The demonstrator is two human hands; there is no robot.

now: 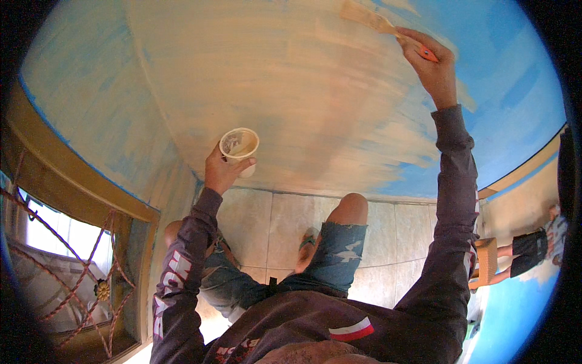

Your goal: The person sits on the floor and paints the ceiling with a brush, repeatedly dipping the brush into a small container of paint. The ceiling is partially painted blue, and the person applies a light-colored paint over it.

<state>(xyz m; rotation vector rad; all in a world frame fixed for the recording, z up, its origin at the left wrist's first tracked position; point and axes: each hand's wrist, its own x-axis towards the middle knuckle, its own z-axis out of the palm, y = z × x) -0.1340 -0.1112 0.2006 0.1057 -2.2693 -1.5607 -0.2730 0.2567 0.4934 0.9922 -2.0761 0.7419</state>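
Note:
A paintbrush (379,24) with an orange-marked handle is gripped in my right hand (433,64), raised at the upper right. Its bristles meet the wall (291,79), which carries streaky cream-beige paint over blue. Lower and to the left, my left hand (224,170) is wrapped round a small whitish plastic cup (241,145). The cup's open mouth faces me, showing pale paint smeared inside. Bright blue wall without the beige coat lies to the right of the brush.
Pale floor tiles (242,224) meet the wall below my hands. At the left stands a wooden-framed window (79,176) with crossed ropes (66,273). On the far right, another person (527,252) in dark shorts is beside an orange-brown stool (485,261).

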